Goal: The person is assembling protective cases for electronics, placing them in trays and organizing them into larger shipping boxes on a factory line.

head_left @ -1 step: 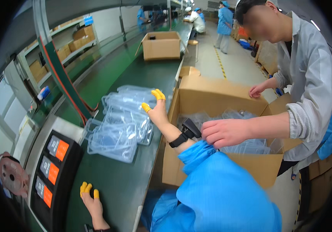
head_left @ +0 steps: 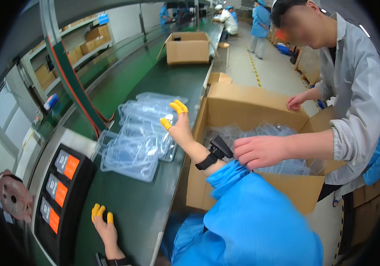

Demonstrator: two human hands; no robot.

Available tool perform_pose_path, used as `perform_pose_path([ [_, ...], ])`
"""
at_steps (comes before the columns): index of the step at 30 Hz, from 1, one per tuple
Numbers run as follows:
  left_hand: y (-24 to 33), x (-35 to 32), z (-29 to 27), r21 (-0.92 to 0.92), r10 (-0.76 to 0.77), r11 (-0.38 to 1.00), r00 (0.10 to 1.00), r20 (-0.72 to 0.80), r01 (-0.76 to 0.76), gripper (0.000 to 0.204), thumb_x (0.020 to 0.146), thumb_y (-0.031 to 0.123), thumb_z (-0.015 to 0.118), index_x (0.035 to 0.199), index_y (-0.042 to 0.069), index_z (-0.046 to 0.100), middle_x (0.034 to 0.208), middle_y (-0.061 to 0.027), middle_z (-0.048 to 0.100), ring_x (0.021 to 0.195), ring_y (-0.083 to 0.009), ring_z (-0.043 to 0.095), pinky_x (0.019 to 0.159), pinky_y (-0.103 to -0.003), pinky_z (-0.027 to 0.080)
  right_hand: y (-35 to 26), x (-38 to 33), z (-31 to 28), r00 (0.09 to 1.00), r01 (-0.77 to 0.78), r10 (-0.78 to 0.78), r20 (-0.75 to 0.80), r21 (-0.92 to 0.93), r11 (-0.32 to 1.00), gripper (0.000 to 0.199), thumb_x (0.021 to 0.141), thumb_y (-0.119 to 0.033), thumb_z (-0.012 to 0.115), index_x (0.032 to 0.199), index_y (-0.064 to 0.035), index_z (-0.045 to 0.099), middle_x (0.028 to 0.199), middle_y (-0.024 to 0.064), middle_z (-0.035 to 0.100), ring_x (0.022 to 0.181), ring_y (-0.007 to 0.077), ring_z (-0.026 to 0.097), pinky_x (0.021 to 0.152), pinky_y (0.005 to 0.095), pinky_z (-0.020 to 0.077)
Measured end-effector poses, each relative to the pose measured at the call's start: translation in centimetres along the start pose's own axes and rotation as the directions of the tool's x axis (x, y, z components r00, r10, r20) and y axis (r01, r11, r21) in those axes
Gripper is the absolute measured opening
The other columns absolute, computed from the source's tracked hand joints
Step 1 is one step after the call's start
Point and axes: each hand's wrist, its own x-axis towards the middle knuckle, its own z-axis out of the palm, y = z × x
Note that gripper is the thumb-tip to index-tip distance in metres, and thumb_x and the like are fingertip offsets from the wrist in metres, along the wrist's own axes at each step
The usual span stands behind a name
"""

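Note:
My right hand (head_left: pixel 180 127) is held up over the conveyor belt's edge, beside a pile of clear plastic boxes (head_left: pixel 130 155). Yellow finger cots cover its fingertips; thumb and fingers are spread with nothing between them. Lower on the green belt (head_left: pixel 132 204), my left hand (head_left: pixel 106 228) has its fingers stretched out, also in yellow cots, and holds nothing. A black strapped device (head_left: pixel 219 148) sits on my right wrist. The hand of a co-worker (head_left: pixel 258 150) in a light grey jacket touches my blue right sleeve (head_left: pixel 230 177) near the cuff.
An open carton (head_left: pixel 252 186) with more clear plastic pieces stands right of the belt. Another carton (head_left: pixel 188 48) sits farther along it. At left are a black holder with orange-and-grey panels (head_left: pixel 59 190), a small pinkish fan (head_left: pixel 15 195) and a green post (head_left: pixel 72 88).
The view has shifted slightly, so the belt and boxes appear a little higher and farther right. Both hands keep nearly the same pose.

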Motion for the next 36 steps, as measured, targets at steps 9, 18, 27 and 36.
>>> perform_pose_path([
  [9,0.7,1.2,0.3,-0.001,0.001,1.000,1.000,0.018,-0.001,0.029,0.080,0.005,0.054,0.108,-0.002,0.053,0.123,-0.0138,0.046,0.118,-0.0287,0.037,0.101,-0.037,0.026,-9.1,-6.0,-2.4,0.674,0.556,-0.583,0.455,0.209,0.805,0.028,0.069,-0.009,0.064,0.096,-0.0075,0.056,0.111,0.0082,0.052,0.107,0.0258,0.047,0.087,0.0382,0.0360],
  [18,0.2,1.5,0.6,-0.030,-0.004,1.000,1.000,0.012,0.005,0.028,0.080,0.004,0.054,0.108,-0.001,0.054,0.122,-0.0129,0.047,0.117,-0.0281,0.038,0.100,-0.036,0.028,-8.0,-9.1,-2.3,0.371,0.660,-0.640,0.673,0.294,0.692,0.022,0.073,-0.016,0.063,0.093,-0.0076,0.060,0.104,0.0063,0.054,0.097,0.0221,0.051,0.085,0.0336,0.0382],
  [27,-0.5,1.5,0.7,-0.035,0.017,0.999,1.000,0.001,-0.017,0.028,0.080,0.005,0.055,0.107,-0.001,0.054,0.122,-0.0134,0.048,0.116,-0.0285,0.040,0.100,-0.036,0.028,-8.1,-9.9,-2.4,0.358,0.725,-0.724,0.590,0.313,0.614,0.019,0.073,-0.021,0.062,0.089,-0.0092,0.062,0.100,0.0027,0.056,0.093,0.0200,0.050,0.082,0.0308,0.0376],
  [36,-1.6,1.7,2.1,-0.087,0.156,0.981,0.973,-0.172,-0.173,0.021,0.077,0.004,0.056,0.097,-0.003,0.056,0.111,-0.0164,0.053,0.105,-0.0300,0.048,0.090,-0.037,0.037,-8.3,-11.7,-2.3,0.395,0.484,-0.676,0.622,0.485,0.728,0.016,0.074,-0.020,0.058,0.083,-0.0067,0.057,0.090,0.0079,0.055,0.087,0.0269,0.052,0.076,0.0374,0.0426],
])
